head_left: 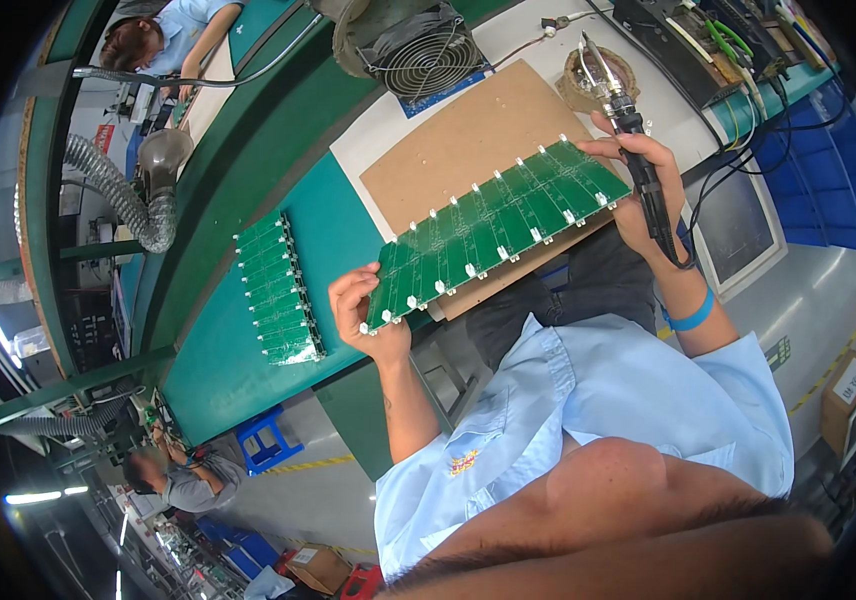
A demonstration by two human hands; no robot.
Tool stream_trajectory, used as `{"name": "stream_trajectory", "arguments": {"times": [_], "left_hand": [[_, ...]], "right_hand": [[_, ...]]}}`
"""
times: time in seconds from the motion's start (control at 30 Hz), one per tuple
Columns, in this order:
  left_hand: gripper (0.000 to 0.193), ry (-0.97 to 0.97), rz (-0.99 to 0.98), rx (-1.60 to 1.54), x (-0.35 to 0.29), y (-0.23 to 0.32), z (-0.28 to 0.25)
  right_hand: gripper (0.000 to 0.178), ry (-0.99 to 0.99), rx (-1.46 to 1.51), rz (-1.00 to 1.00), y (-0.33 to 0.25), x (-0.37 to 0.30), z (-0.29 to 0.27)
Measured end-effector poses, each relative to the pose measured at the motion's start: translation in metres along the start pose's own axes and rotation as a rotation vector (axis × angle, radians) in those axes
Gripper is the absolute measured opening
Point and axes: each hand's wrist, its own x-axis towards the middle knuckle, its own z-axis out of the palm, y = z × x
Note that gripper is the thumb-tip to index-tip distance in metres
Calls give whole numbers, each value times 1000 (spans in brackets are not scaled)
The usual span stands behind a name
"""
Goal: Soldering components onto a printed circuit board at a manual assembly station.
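Located above a brown rectangular sheet (463, 150), apparently raised off it and held in both hands: a long green circuit-board panel (488, 220) with white connectors along both long edges. Beyond the far long edge: a wide stretch of brown sheet, bounded at the surface's far edge by a black, round-grilled fan (428, 65). Beyond the left end: a broad strip of teal surface (213, 375), then a set of similar green boards (278, 290), well apart from the panel. Tighter room at the far right corner: near a round brown holder (576, 88), with black box-shaped equipment (683, 50) along the surface's right side.

Left hand (350, 300): curled around the left short end, firmly closed on the panel, with fingertips toward its far left corner. Right hand (634, 222): wrapped about a slender black-handled tool (648, 180), metal prongs pointing away over the holder; also touching the panel's right end near the far corner. Force of that contact: cannot be told. At the right wrist: a blue band (693, 312).
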Motion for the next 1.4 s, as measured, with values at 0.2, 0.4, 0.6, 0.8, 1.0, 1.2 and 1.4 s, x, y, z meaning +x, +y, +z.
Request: {"name": "stream_trajectory", "arguments": {"times": [0.2,0.4,0.6,0.8,1.0,1.2,1.4], "left_hand": [[27,-1,-5,3,1,8,4],[25,-18,34,44,0,7,-1],[25,-28,101,33,-1,7,-6],[31,5,124,47,4,12,-10],[27,10,171,100,5,20,-13],[22,-48,222,117,3,23,-19],[24,2,358,237,15,35,-29]], "right_hand": [[54,10,4,14,0,-3,-2],[51,50,46,46,-4,-2,6],[49,61,60,49,-6,0,9],[47,43,81,81,-9,0,12],[46,23,58,31,-15,4,12],[52,47,20,2,-14,2,14],[51,9,119,106,-17,1,11]]}}
